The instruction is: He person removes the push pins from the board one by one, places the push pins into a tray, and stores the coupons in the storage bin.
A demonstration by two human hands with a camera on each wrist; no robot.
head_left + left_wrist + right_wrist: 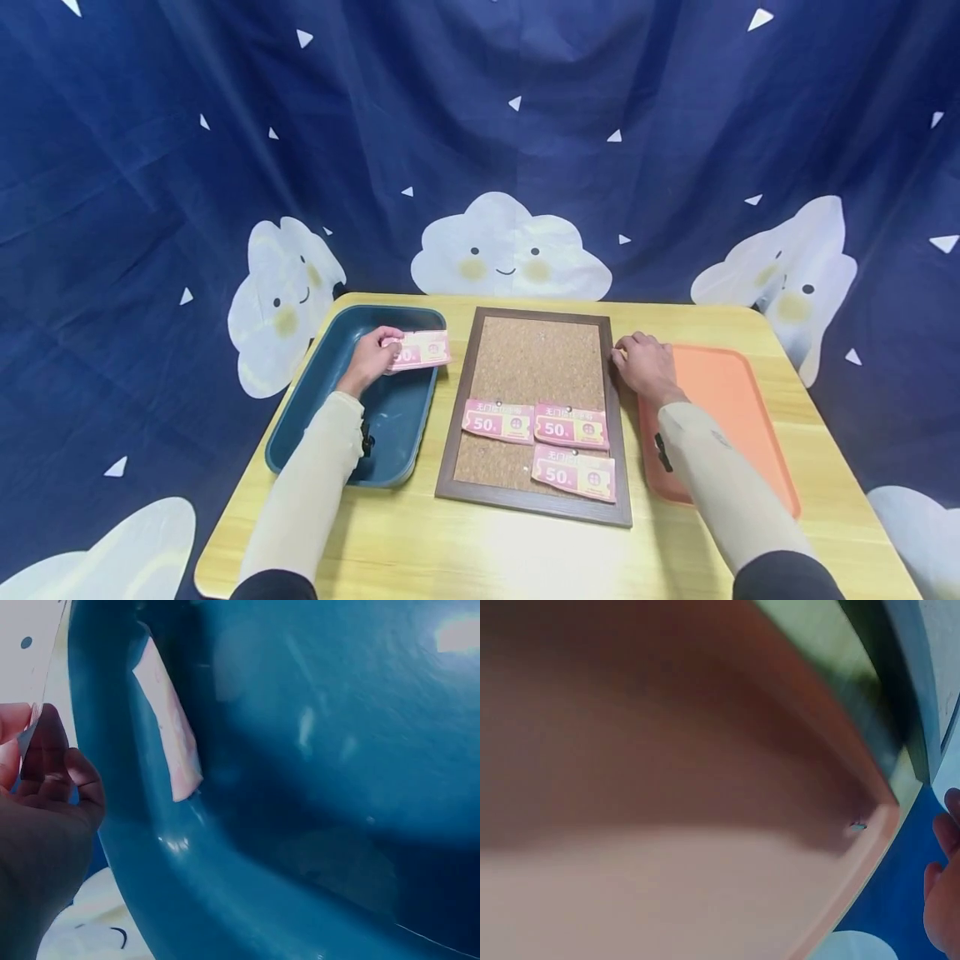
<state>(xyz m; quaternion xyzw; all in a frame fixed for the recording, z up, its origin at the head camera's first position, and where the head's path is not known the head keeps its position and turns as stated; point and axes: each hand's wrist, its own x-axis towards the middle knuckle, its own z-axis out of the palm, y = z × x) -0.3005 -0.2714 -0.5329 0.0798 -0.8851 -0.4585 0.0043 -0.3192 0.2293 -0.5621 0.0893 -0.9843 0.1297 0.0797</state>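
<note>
In the head view my left hand (372, 358) pinches a pink coupon (423, 350) printed with a 50, above the right rim of a dark teal basin (281, 454). Another pink paper piece (169, 724) lies inside the basin in the left wrist view. My right hand (645, 367) is beside the right frame edge of a cork board (536, 358), its fingers bent; whether something small is between them is hidden. Low on the board are three pink coupons, one at left (498, 421), one at right (570, 427) and one below (573, 473), each with a small pin at its top.
An orange tray (723, 392) lies right of the board, partly under my right forearm. A small shiny piece (859, 825) sits in its corner. The wooden table (420, 533) ends at a dark blue curtain (450, 100) with clouds.
</note>
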